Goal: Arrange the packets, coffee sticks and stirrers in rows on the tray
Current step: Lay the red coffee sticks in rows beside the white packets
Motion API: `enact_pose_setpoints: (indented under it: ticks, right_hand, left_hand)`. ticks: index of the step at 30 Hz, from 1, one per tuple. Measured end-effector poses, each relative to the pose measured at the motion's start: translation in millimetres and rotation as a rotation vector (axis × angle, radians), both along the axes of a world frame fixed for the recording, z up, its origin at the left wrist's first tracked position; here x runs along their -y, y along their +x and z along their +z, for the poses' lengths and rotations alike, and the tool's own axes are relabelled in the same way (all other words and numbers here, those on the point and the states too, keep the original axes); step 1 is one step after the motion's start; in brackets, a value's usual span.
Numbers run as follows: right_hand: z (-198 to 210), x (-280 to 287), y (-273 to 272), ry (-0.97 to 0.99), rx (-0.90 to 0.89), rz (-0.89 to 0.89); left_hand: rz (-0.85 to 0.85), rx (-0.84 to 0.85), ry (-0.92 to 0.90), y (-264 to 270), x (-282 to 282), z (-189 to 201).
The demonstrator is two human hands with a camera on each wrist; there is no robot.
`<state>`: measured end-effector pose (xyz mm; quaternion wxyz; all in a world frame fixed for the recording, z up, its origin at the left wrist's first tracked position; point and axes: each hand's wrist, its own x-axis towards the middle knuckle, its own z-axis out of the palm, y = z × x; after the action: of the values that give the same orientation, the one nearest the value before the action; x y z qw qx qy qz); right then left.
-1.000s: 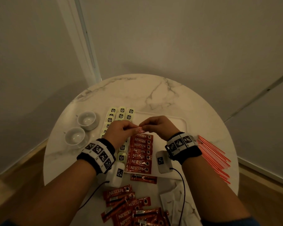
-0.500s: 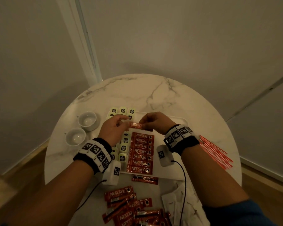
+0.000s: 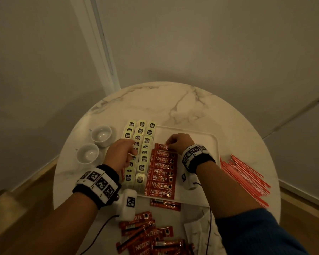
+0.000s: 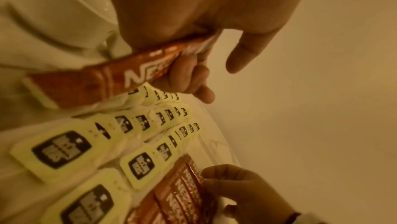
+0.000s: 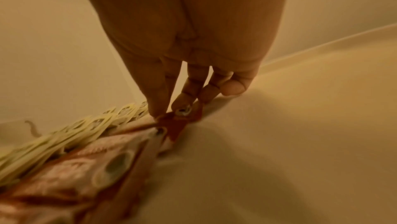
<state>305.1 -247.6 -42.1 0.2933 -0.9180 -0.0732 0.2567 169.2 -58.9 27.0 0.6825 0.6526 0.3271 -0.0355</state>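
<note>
The tray [image 3: 213,142] lay at the table's [image 3: 155,100] centre, its left half filled: three columns of pale packets [image 3: 145,159] and, just right of them, a column of red coffee sticks [image 3: 162,172]. From about 1 to 4 o'clock the tray floor stayed bare, open room up to the raised rim. The stirrers [image 3: 247,179] fanned over the table at 4 o'clock, just outside the tray's right edge, and two cups [image 3: 101,135] sat at 9 o'clock.

The right hand [image 3: 179,142] pinched the right end of the topmost stick [image 3: 161,146] between thumb and fingertips [image 5: 182,102], pressing it down at the head of the column. The left hand [image 3: 121,155] hovered over the packets; the wrist view showed another coffee stick [image 4: 111,76] gripped under its curled fingers, a thing hidden from the head view. Loose sticks [image 3: 151,236] at 6 o'clock ran off the frame's bottom edge; white sachets [image 3: 199,234] beside them were half covered by the right forearm.

Half a second before, both hands held one stick together above the column; since then they had parted and the stick had come down.
</note>
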Motion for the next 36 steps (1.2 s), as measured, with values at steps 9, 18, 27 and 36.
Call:
enact_pose_setpoints:
  ticks: [9,18,27,36]
  right_hand:
    - [-4,-5,0,-0.095,0.061,0.033]
    - [-4,-4,1,-0.041,0.027,0.027]
    - [7,5,-8,0.181,0.119,-0.138]
    - [69,2,-66,0.543,-0.238,0.03]
  left_hand:
    - [0.088,0.023,-0.193,6,2,6]
    - [-0.008,0.021,-0.037,4,-2,-10]
    - [-0.044,0.086,-0.081,1,4,-4]
    - [0.007,0.224,-0.202,4,24,1]
